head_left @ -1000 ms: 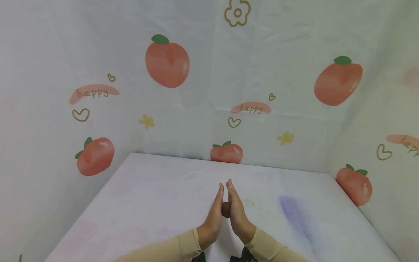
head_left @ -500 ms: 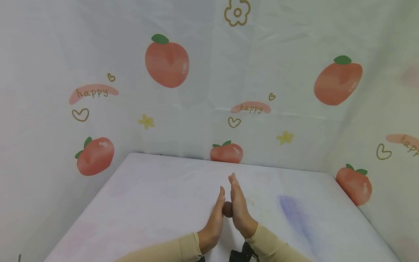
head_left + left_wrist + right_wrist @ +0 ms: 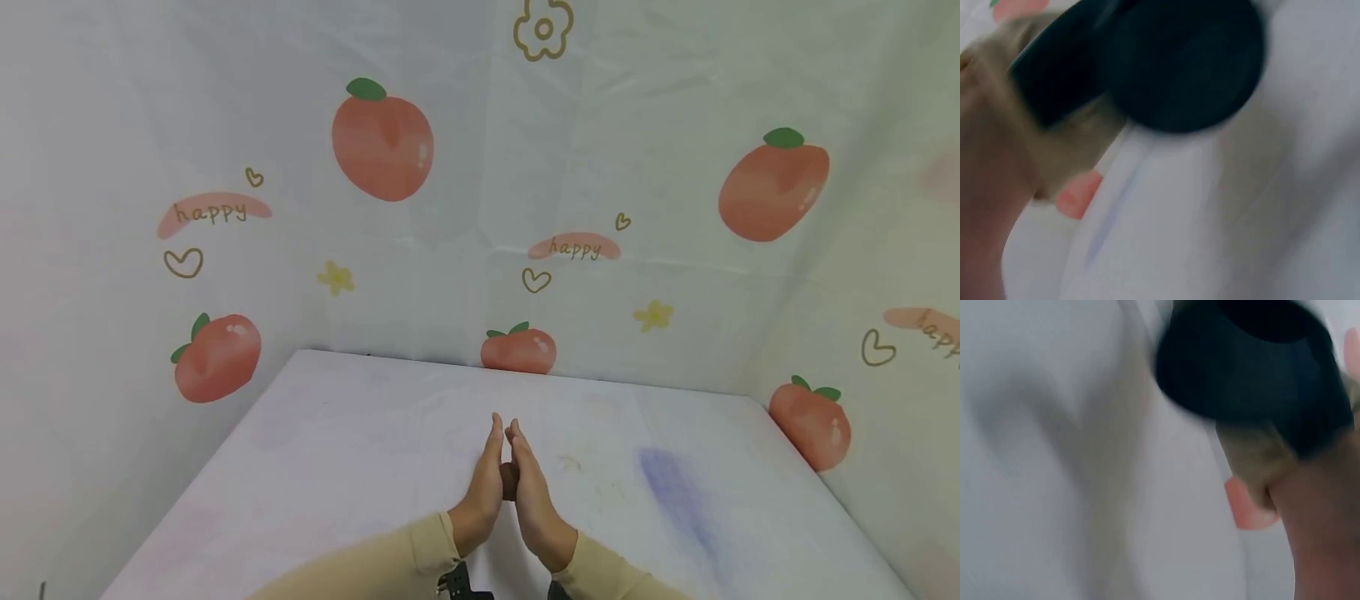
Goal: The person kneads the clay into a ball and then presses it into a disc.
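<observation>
A small brown lump (image 3: pixel 508 481) is pressed between the flat palms of the left hand (image 3: pixel 480 487) and right hand (image 3: pixel 534 500) above the bench (image 3: pixel 337 467).

The word "happy" is showing on pink smears printed on the wall cloth (image 3: pixel 465 208), at left, centre and, cut off, far right.

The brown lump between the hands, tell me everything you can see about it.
Only a sliver of the brown lump shows in the head view: small, dull brown, rounded, looking soft like clay or dough, though the material cannot be told for sure. It sits pressed between the palms of the left hand and right hand, whose fingers are straight and point away from the person, above the white table. The wrist views are too blurred to show it.
</observation>
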The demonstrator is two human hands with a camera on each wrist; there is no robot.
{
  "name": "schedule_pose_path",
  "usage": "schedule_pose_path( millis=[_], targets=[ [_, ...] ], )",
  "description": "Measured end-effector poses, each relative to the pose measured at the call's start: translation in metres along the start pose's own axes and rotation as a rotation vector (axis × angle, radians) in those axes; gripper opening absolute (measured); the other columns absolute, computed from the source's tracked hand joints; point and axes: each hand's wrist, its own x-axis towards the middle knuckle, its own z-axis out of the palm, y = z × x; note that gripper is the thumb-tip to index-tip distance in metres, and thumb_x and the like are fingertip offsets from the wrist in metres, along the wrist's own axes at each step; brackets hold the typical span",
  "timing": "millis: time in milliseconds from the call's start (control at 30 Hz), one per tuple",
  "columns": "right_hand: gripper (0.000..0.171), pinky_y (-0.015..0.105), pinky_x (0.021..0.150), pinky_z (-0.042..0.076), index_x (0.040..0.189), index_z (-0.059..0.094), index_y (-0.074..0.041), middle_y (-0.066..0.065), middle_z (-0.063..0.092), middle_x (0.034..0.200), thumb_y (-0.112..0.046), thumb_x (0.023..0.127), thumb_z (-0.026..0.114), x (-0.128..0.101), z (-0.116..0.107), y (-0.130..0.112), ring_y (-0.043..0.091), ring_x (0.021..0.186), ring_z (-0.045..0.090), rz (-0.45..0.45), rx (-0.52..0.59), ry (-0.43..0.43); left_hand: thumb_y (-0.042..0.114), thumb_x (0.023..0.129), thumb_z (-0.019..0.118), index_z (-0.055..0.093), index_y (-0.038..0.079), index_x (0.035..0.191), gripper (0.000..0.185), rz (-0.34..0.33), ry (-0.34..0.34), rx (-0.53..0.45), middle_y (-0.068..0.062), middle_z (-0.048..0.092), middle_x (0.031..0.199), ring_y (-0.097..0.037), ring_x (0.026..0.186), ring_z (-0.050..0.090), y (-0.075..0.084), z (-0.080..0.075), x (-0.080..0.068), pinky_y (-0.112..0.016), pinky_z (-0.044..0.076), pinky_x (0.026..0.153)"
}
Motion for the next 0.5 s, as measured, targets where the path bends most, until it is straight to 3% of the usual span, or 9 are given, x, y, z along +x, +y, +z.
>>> schedule_pose_path(
  millis=[333, 400, 500],
  targets=[
    [0.064, 0.053, 0.119, -0.003, 0.155, -0.002, -0.005, 0.022, 0.001, 0.161, -0.041, 0.107, 0.017, 0.019, -0.017, 0.001, 0.035, 0.149, -0.007, -0.040, 0.032, 0.062, 0.041, 0.106, 0.006, -0.011, 0.003, 0.153, 0.062, 0.096, -0.146, 0.082, -0.009, -0.015, 0.161, -0.028, 0.147, -0.017, -0.003, 0.008, -0.024, -0.058, -0.012, 0.115],
    [0.064, 0.054, 0.119, -0.004, 0.155, 0.000, -0.005, 0.020, 0.002, 0.162, -0.043, 0.106, 0.017, 0.015, -0.013, 0.001, 0.034, 0.149, -0.007, -0.022, 0.038, 0.041, 0.044, 0.106, 0.007, -0.009, 0.005, 0.154, 0.064, 0.072, -0.118, 0.070, -0.007, -0.014, 0.162, -0.027, 0.147, -0.016, 0.000, 0.007, -0.021, -0.058, -0.011, 0.116],
    [0.064, 0.054, 0.119, -0.004, 0.155, 0.004, -0.005, 0.017, 0.004, 0.162, -0.043, 0.106, 0.018, 0.003, -0.003, -0.002, 0.032, 0.149, -0.007, 0.000, 0.059, -0.004, 0.055, 0.103, 0.012, -0.001, 0.010, 0.156, 0.071, 0.009, -0.011, 0.022, -0.005, -0.007, 0.163, -0.026, 0.149, -0.011, 0.004, 0.002, -0.009, -0.058, -0.008, 0.117]
  ],
)
